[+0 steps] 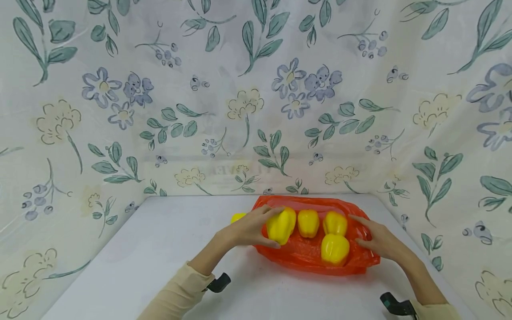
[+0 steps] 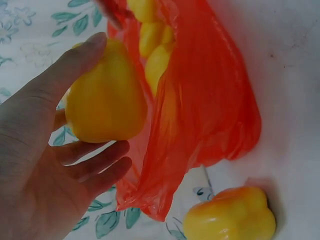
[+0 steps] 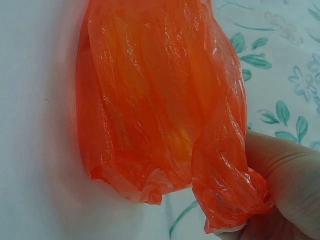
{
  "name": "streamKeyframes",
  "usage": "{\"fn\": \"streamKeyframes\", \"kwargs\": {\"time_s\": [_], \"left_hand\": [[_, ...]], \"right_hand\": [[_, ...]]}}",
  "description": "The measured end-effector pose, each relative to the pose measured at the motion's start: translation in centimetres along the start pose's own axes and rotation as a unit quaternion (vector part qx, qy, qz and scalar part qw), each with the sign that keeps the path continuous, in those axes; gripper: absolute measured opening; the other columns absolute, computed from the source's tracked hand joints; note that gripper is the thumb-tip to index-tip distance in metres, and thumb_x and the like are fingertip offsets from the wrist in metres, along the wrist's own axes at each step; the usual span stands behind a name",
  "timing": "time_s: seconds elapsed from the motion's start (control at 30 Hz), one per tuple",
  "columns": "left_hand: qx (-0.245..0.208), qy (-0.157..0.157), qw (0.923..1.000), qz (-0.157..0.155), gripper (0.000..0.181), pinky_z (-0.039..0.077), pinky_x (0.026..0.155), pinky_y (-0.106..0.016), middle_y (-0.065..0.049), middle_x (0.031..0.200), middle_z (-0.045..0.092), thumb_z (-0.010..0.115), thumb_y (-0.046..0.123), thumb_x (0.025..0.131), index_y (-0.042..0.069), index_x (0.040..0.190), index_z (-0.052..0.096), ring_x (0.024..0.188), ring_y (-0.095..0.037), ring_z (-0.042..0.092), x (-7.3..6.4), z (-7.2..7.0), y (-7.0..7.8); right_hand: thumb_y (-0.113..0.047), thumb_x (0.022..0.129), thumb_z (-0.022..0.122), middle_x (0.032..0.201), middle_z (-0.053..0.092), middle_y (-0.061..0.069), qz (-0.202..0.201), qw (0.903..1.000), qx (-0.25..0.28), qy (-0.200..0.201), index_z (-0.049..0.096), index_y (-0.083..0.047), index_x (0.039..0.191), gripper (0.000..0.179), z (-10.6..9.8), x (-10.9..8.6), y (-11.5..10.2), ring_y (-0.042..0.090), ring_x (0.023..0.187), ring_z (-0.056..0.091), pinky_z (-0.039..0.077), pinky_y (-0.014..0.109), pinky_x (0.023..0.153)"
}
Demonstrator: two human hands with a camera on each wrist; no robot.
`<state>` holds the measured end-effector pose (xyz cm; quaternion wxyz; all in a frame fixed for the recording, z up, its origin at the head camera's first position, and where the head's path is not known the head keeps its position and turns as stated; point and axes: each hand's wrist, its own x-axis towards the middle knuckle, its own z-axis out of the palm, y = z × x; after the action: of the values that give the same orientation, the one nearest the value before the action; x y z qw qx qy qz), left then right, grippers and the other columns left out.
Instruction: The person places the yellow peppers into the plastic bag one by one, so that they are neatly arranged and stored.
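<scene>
My left hand (image 1: 252, 226) grips a yellow bell pepper (image 1: 281, 226) between thumb and fingers, over the left end of a red plastic bag (image 1: 288, 260). In the left wrist view this bell pepper (image 2: 106, 95) is beside the bag's mouth. Three more yellow bell peppers (image 1: 335, 250) lie inside the opened bag, toward its middle and right. At the bag's right end, my right hand (image 1: 378, 240) pinches the plastic edge; in the right wrist view the crumpled red film (image 3: 225, 185) is bunched between thumb and fingers, the fingertips partly hidden behind it.
Another yellow bell pepper (image 1: 238, 217) lies on the white table (image 1: 168, 235) left of the bag, partly hidden by my left hand. A floral cloth (image 1: 224, 106) hangs behind the table and along both sides. Dark cameras (image 1: 220, 282) are strapped to both wrists.
</scene>
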<state>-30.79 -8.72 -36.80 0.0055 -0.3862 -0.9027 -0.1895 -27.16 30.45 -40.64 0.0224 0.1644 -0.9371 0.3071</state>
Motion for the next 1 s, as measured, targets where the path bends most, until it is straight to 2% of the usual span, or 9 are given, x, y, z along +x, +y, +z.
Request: {"fn": "streamKeyframes", "kwargs": {"time_s": [0.27, 0.47, 0.7, 0.87, 1.0], "left_hand": [[0.000, -0.032, 0.9995, -0.002, 0.094, 0.052, 0.100, -0.037, -0.001, 0.146, 0.043, 0.077, 0.057, 0.076, 0.036, 0.153, 0.028, 0.127, -0.018, 0.048, 1.7, 1.7, 0.9], [0.007, -0.047, 0.9989, -0.006, 0.094, 0.054, 0.097, -0.034, -0.001, 0.144, 0.044, 0.075, 0.059, 0.076, 0.038, 0.154, 0.026, 0.124, -0.016, 0.048, 2.8, 3.0, 1.1], [0.020, -0.058, 0.9981, 0.000, 0.093, 0.053, 0.099, -0.034, -0.002, 0.144, 0.044, 0.074, 0.060, 0.077, 0.039, 0.153, 0.026, 0.123, -0.016, 0.048, 3.6, 4.0, 1.6], [0.033, -0.063, 0.9975, 0.003, 0.092, 0.053, 0.099, -0.035, -0.001, 0.145, 0.044, 0.074, 0.059, 0.077, 0.040, 0.153, 0.026, 0.126, -0.016, 0.047, 4.2, 4.7, 2.0], [0.035, -0.073, 0.9967, -0.007, 0.092, 0.052, 0.101, -0.040, -0.002, 0.150, 0.040, 0.073, 0.059, 0.077, 0.042, 0.153, 0.024, 0.132, -0.019, 0.045, 4.6, 5.2, 2.3]], "right_hand": [[-0.011, 0.086, 0.072, 0.133, 0.055, 0.029, 0.009, 0.9999, 0.002, -0.005, 0.043, -0.003, 0.144, 0.066, -0.1, 0.0, -0.2, 0.036, 0.108, 0.059, 0.061, 0.042, 0.077], [-0.011, 0.086, 0.072, 0.132, 0.055, 0.029, 0.014, 0.9999, -0.002, -0.005, 0.043, -0.003, 0.144, 0.066, 0.0, 0.0, -0.2, 0.035, 0.106, 0.059, 0.061, 0.043, 0.078], [-0.012, 0.086, 0.072, 0.133, 0.055, 0.029, 0.015, 0.9998, 0.003, -0.011, 0.042, -0.002, 0.145, 0.067, -0.1, 0.0, -0.2, 0.034, 0.106, 0.059, 0.061, 0.041, 0.077], [-0.012, 0.086, 0.072, 0.133, 0.055, 0.029, 0.015, 0.9998, 0.003, -0.008, 0.042, -0.002, 0.145, 0.066, -0.1, 0.0, -0.2, 0.034, 0.106, 0.059, 0.061, 0.041, 0.077], [-0.012, 0.087, 0.072, 0.133, 0.054, 0.029, 0.016, 0.9998, 0.006, -0.007, 0.042, -0.003, 0.145, 0.066, -0.1, 0.0, -0.1, 0.032, 0.105, 0.060, 0.061, 0.040, 0.076]]}}
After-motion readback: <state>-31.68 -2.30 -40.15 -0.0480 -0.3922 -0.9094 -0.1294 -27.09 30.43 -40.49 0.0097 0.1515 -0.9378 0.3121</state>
